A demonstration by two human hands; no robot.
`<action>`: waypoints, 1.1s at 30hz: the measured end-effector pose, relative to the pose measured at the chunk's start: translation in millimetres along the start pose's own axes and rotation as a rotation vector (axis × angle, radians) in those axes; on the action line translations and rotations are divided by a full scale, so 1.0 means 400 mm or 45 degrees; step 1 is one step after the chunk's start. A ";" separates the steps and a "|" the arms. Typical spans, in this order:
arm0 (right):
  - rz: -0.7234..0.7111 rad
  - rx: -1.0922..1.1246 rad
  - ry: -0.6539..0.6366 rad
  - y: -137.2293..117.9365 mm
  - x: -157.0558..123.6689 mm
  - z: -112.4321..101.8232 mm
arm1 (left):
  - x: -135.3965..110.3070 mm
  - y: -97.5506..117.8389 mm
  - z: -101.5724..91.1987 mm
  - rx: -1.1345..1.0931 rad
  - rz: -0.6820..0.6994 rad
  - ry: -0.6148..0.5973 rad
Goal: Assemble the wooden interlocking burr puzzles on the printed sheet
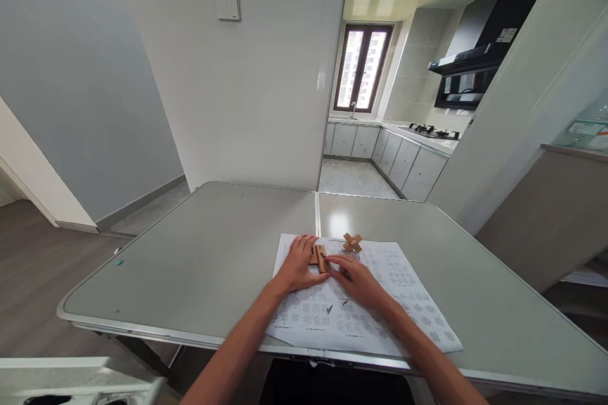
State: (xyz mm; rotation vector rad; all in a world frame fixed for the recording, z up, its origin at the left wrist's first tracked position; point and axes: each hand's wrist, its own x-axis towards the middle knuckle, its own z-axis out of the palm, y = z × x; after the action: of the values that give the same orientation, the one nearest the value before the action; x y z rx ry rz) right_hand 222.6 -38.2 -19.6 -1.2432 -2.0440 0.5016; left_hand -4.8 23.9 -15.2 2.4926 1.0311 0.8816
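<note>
Small wooden puzzle blocks (320,257) lie on a printed paper sheet (403,291) near the middle of a grey folding table (199,259). My left hand (297,264) rests on the sheet with its fingers bent over the left side of the blocks. My right hand (357,277) reaches in from the right, its fingertips pinching the blocks' right end. A cross-shaped assembled wooden puzzle (352,242) sits on the sheet just behind my right hand, untouched.
The table's centre seam (317,215) runs away from me. A white wall with a light switch (228,2) stands behind the table. A kitchen with counter, hob (432,133) and window lies beyond on the right. A white object (76,380) sits at the lower left.
</note>
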 end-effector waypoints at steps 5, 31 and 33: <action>-0.023 0.038 -0.043 0.002 0.003 -0.002 | 0.004 -0.003 -0.005 0.005 -0.046 -0.027; 0.497 0.061 0.514 0.055 0.008 -0.005 | 0.009 -0.024 -0.001 0.438 -0.467 0.084; 0.516 0.032 0.513 0.059 0.007 -0.007 | 0.009 -0.024 0.001 0.469 -0.498 0.098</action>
State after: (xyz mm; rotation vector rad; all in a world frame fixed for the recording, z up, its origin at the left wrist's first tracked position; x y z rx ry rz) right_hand 238.2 -24.9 -31.6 -1.6059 -1.4535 0.4152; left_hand -7.7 33.2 -18.8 2.4088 1.7699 0.7207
